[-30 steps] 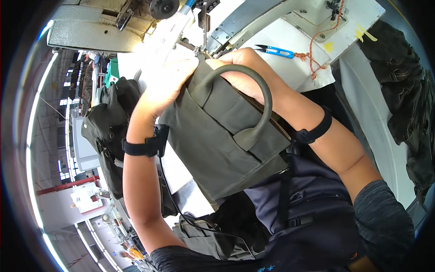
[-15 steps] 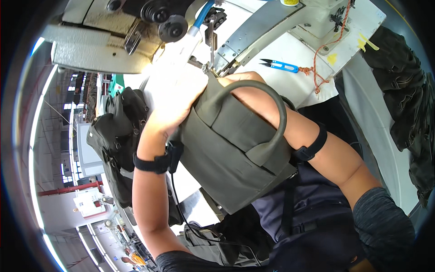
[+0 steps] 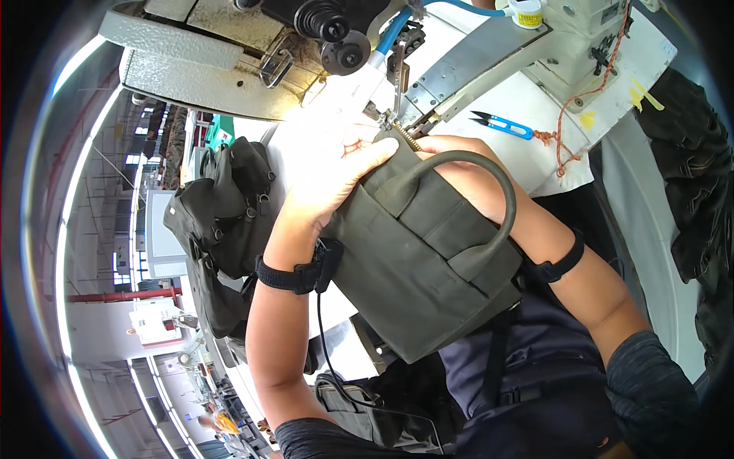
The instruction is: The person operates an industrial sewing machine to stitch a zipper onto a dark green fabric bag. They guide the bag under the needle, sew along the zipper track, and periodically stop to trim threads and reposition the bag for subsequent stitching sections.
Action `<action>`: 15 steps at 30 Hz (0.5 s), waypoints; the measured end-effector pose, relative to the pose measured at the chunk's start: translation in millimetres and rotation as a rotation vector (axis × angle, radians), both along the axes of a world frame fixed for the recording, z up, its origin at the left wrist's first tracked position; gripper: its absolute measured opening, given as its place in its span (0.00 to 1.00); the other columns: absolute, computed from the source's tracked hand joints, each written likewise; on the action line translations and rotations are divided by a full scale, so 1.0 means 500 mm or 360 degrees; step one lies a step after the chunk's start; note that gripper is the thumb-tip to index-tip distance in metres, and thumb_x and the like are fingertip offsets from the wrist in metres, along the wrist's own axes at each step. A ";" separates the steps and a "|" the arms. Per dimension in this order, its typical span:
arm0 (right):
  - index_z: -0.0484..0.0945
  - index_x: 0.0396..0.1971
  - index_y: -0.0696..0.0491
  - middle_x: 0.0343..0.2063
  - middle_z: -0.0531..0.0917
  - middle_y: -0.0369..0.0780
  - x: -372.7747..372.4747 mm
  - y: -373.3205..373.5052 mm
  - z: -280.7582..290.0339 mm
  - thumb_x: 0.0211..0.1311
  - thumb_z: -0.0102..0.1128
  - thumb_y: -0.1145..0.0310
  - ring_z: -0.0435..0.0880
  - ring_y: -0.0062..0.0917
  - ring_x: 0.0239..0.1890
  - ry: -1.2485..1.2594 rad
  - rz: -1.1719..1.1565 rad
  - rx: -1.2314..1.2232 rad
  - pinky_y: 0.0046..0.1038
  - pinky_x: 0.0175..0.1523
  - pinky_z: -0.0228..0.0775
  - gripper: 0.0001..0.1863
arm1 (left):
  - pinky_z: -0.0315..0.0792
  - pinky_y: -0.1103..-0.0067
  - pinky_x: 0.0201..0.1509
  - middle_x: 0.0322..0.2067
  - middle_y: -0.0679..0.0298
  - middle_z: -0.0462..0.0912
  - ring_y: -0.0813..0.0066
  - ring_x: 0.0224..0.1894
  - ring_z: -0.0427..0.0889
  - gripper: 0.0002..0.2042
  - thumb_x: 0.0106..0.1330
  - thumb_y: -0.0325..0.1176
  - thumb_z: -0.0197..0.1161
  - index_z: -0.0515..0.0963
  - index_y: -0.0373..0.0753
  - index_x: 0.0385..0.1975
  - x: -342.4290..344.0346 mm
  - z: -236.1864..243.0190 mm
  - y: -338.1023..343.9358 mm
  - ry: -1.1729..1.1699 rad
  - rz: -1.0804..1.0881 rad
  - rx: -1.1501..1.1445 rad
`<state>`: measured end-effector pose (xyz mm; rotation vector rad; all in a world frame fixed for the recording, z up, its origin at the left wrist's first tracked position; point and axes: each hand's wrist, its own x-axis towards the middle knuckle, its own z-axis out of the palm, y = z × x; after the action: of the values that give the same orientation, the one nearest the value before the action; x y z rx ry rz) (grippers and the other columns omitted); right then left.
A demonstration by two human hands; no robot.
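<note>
A dark olive bag [image 3: 405, 283] with a looped top handle [image 3: 508, 203] sits below a sewing machine's needle area [image 3: 390, 115]; a brass zipper [image 3: 409, 141] runs into that area. My left hand [image 3: 340, 172] is closed on the bag's upper left edge, thumb on the fabric, its other fingers partly washed out by lamp glare. My right hand [image 3: 459, 172] reaches behind the handle and holds the bag's right side by the zipper; its fingertips are partly hidden.
Blue thread snips [image 3: 508, 128], orange cord [image 3: 604, 84] and a small white container [image 3: 526, 14] lie right. More dark bags are piled left [image 3: 222, 214]; dark fabric hangs far right [image 3: 684, 176]. A distant person in yellow [image 3: 225, 421] is at lower left.
The whole scene has shifted right and down in view as the camera moved. Both hands keep hold of the bag; more of the zipper top shows now than half a second ago.
</note>
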<state>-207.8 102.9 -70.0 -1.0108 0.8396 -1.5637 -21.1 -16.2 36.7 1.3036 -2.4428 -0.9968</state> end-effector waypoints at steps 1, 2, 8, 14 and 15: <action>0.85 0.44 0.63 0.32 0.86 0.35 -0.001 0.006 0.002 0.75 0.63 0.70 0.78 0.13 0.36 0.0014 -0.0016 0.0018 0.21 0.44 0.73 0.11 | 0.74 0.83 0.48 0.38 0.72 0.85 0.86 0.40 0.79 0.10 0.70 0.32 0.74 0.86 0.36 0.45 0.003 0.000 0.001 0.0007 0.0006 0.0000; 0.85 0.45 0.63 0.34 0.87 0.35 -0.005 0.011 0.000 0.76 0.62 0.71 0.79 0.13 0.38 0.0052 0.0012 0.0049 0.21 0.45 0.73 0.10 | 0.74 0.83 0.48 0.38 0.72 0.85 0.86 0.40 0.79 0.10 0.70 0.32 0.74 0.86 0.36 0.45 0.005 0.000 0.001 0.0011 0.0003 0.0003; 0.85 0.44 0.62 0.36 0.86 0.34 -0.020 0.029 0.011 0.75 0.59 0.74 0.80 0.13 0.40 0.0168 0.0032 0.0042 0.20 0.48 0.72 0.09 | 0.74 0.84 0.47 0.37 0.73 0.84 0.87 0.39 0.79 0.09 0.70 0.31 0.74 0.85 0.36 0.45 0.007 -0.016 -0.010 0.0152 0.0054 0.0218; 0.87 0.43 0.62 0.37 0.86 0.33 -0.018 0.033 0.025 0.73 0.62 0.76 0.81 0.12 0.39 -0.0142 0.0094 0.0220 0.18 0.47 0.73 0.07 | 0.73 0.85 0.46 0.35 0.75 0.82 0.88 0.38 0.77 0.08 0.70 0.31 0.74 0.85 0.36 0.43 -0.003 -0.017 -0.003 0.0325 0.0081 0.0399; 0.87 0.43 0.61 0.37 0.87 0.33 -0.024 0.031 0.030 0.73 0.62 0.76 0.81 0.12 0.39 -0.0154 0.0095 0.0225 0.17 0.47 0.73 0.07 | 0.72 0.84 0.46 0.35 0.75 0.82 0.88 0.38 0.77 0.08 0.70 0.31 0.73 0.85 0.36 0.43 -0.011 -0.019 -0.006 0.0339 0.0064 0.0406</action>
<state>-219.8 118.7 -54.9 -0.8444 0.8333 -1.4693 -26.6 -19.1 27.4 1.2394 -2.1782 -1.3958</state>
